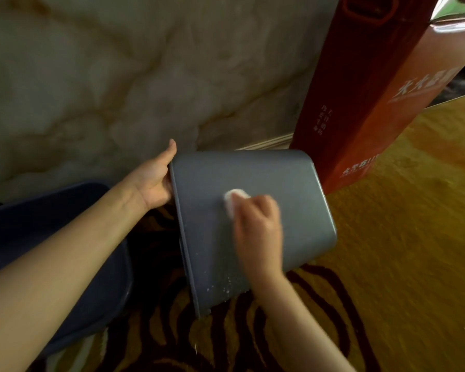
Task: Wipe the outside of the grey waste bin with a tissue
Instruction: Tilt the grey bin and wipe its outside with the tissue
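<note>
Striped yellow rug (392,251) under tipped grey rounded plastic waste bin (253,175), tall red cardboard box (371,108) behind bin, top cut off, left hand (156,181) gripping bin rim, fingers hidden inside, blurred right hand (258,226), fingers curled on white tissue wad (234,197) against bin's upturned side

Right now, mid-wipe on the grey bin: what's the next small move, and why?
Probably draw the tissue down the side of the grey waste bin toward the white specks near its lower edge. The right hand presses the tissue on the upper middle of that side, the specks lie below it, and the left hand grips the rim, steadying the bin.
</note>
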### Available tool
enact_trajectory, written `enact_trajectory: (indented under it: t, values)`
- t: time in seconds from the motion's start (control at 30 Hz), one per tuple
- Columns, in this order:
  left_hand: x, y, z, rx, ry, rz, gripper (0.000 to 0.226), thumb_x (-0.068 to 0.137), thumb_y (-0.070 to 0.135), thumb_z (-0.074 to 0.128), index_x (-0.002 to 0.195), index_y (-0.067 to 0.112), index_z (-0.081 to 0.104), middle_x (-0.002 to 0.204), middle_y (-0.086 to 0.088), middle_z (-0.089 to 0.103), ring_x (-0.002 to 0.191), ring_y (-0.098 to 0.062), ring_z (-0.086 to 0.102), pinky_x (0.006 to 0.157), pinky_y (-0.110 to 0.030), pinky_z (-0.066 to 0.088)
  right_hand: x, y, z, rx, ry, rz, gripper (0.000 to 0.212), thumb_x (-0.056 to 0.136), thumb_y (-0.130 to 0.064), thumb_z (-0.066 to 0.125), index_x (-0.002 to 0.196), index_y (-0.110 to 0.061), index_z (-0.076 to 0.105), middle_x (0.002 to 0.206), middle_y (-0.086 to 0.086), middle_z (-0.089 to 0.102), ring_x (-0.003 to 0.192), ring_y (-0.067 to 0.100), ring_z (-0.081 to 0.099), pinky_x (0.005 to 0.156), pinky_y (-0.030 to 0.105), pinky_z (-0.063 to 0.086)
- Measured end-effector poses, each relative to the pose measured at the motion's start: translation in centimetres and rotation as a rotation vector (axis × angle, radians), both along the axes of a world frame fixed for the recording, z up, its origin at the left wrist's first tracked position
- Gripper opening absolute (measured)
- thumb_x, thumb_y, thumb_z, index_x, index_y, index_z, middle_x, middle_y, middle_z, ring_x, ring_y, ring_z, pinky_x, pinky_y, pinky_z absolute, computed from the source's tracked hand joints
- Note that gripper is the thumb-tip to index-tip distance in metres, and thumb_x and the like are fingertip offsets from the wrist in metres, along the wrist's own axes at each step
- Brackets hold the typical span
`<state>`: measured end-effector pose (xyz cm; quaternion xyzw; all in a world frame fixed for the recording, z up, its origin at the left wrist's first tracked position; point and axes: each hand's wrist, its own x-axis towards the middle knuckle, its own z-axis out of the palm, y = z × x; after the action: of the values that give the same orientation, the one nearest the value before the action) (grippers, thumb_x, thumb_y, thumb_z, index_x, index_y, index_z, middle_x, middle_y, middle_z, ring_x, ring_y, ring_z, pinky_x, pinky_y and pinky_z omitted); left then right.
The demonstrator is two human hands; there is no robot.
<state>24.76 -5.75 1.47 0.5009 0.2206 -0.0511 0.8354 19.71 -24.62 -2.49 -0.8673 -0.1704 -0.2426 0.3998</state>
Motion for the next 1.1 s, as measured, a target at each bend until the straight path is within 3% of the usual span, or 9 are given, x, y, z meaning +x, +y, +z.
enact_trajectory:
  t: [0.1, 0.23, 0.37, 0.47, 0.63, 0.8, 0.9, 1.03, 1.1]
  values:
    - [0.2, -0.3, 0.1, 0.007, -0.004, -0.014, 0.044, 0.095, 0.048, 0.037, 0.087, 0.014, 0.064, 0.067, -0.001, 0.076, 0.062, -0.011, 0.073, 0.050, -0.028, 0.059, -2.3, 3.9, 0.7, -0.098, 0.016, 0.219, 0.016, 0.080, 0.000, 0.068, 0.094, -0.008, 0.069, 0.075, 0.009, 0.052, 0.069, 0.023, 0.048, 0.060, 0.027, 0.037]
    - [0.5, -0.2, 0.1, 0.018, 0.019, -0.030, 0.043, 0.095, 0.048, 0.037, 0.087, 0.015, 0.064, 0.065, 0.000, 0.076, 0.061, -0.011, 0.073, 0.053, -0.026, 0.059, -3.8, 3.3, -0.2, -0.189, 0.011, 0.265, 0.025, 0.078, 0.004, 0.067, 0.101, -0.005, 0.066, 0.080, 0.010, 0.054, 0.069, 0.021, 0.050, 0.058, 0.028, 0.046]
    - [0.8, 0.1, 0.2, 0.018, 0.034, -0.036, 0.042, 0.094, 0.048, 0.038, 0.089, 0.015, 0.064, 0.065, 0.000, 0.076, 0.062, -0.010, 0.073, 0.058, -0.026, 0.059, -6.3, 0.1, -2.6, -0.278, -0.029, 0.316, 0.030, 0.084, -0.012, 0.046, 0.110, -0.016, 0.060, 0.086, 0.003, 0.055, 0.075, 0.015, 0.048, 0.067, 0.026, 0.045]
    - [1.2, 0.0, 0.2, 0.043, 0.009, -0.037, 0.041, 0.095, 0.046, 0.038, 0.087, 0.015, 0.064, 0.064, 0.000, 0.076, 0.061, -0.010, 0.073, 0.051, -0.026, 0.058, -5.5, -2.3, -4.2, -0.236, -0.048, 0.185, 0.031, 0.083, -0.013, 0.049, 0.111, -0.015, 0.063, 0.085, 0.004, 0.056, 0.077, 0.019, 0.047, 0.069, 0.030, 0.042]
    - [1.9, 0.0, 0.0, 0.060, -0.019, -0.038, 0.041, 0.095, 0.047, 0.038, 0.090, 0.016, 0.064, 0.067, 0.002, 0.076, 0.063, -0.009, 0.073, 0.050, -0.023, 0.057, 0.7, -8.1, -5.0, -0.130, -0.007, -0.202, 0.027, 0.079, 0.007, 0.066, 0.103, -0.005, 0.070, 0.078, 0.014, 0.056, 0.074, 0.030, 0.051, 0.069, 0.032, 0.040]
    - [2.3, 0.1, -0.3, 0.100, -0.024, 0.014, 0.039, 0.095, 0.048, 0.035, 0.091, 0.020, 0.062, 0.065, 0.007, 0.075, 0.061, -0.004, 0.071, 0.054, -0.022, 0.057, 5.9, -12.3, -5.1, -0.063, 0.182, -0.441, 0.020, 0.092, -0.014, 0.058, 0.108, -0.009, 0.069, 0.086, 0.005, 0.051, 0.083, 0.022, 0.048, 0.068, 0.032, 0.041]
    - [2.3, 0.1, -0.5, 0.078, -0.009, 0.052, 0.040, 0.095, 0.050, 0.034, 0.092, 0.021, 0.062, 0.069, 0.008, 0.076, 0.062, -0.005, 0.071, 0.058, -0.024, 0.056, 5.9, -12.2, -4.7, 0.011, 0.205, -0.505, 0.021, 0.093, -0.014, 0.056, 0.111, -0.010, 0.067, 0.088, 0.000, 0.048, 0.083, 0.017, 0.046, 0.069, 0.027, 0.038]
    - [1.4, 0.7, -0.9, 0.017, -0.022, 0.088, 0.040, 0.095, 0.048, 0.035, 0.094, 0.021, 0.064, 0.075, 0.006, 0.077, 0.068, -0.007, 0.072, 0.069, -0.026, 0.054, 0.9, -7.4, -3.4, 0.015, 0.068, -0.297, 0.019, 0.086, -0.005, 0.064, 0.104, -0.011, 0.069, 0.083, 0.003, 0.051, 0.075, 0.021, 0.052, 0.063, 0.015, 0.036]
    - [0.5, 1.0, -1.3, 0.013, -0.009, 0.101, 0.036, 0.096, 0.044, 0.037, 0.095, 0.020, 0.064, 0.075, 0.006, 0.077, 0.068, -0.007, 0.073, 0.071, -0.027, 0.052, -2.8, -3.9, -3.3, -0.010, 0.048, -0.089, 0.026, 0.083, -0.003, 0.068, 0.106, -0.013, 0.067, 0.084, 0.005, 0.054, 0.074, 0.016, 0.051, 0.062, 0.019, 0.041]
